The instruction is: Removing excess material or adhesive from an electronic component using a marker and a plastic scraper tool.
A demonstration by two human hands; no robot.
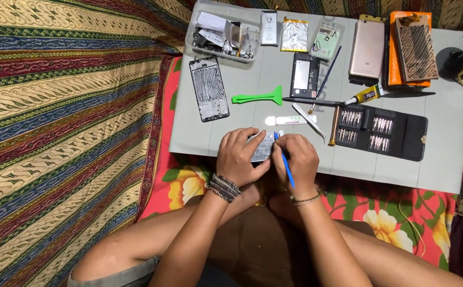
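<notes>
My left hand [239, 157] grips a small grey phone part [261, 148] at the near edge of a pale grey work mat [247, 74]. My right hand [297, 159] holds a thin blue tool [284, 162] like a pen, its tip touching the part's right side. Both hands press close together over the part, hiding most of it. Beaded bracelets circle my left wrist, a thin band my right.
On the mat lie a phone frame [209, 89], a green pry tool [259, 98], a black phone body [304, 74], a pink-gold phone back [366, 49], a glue tube [363, 95], an open black screwdriver-bit case [380, 131], tweezers [310, 120] and a clear parts tray [223, 32]. Patterned cloth lies left.
</notes>
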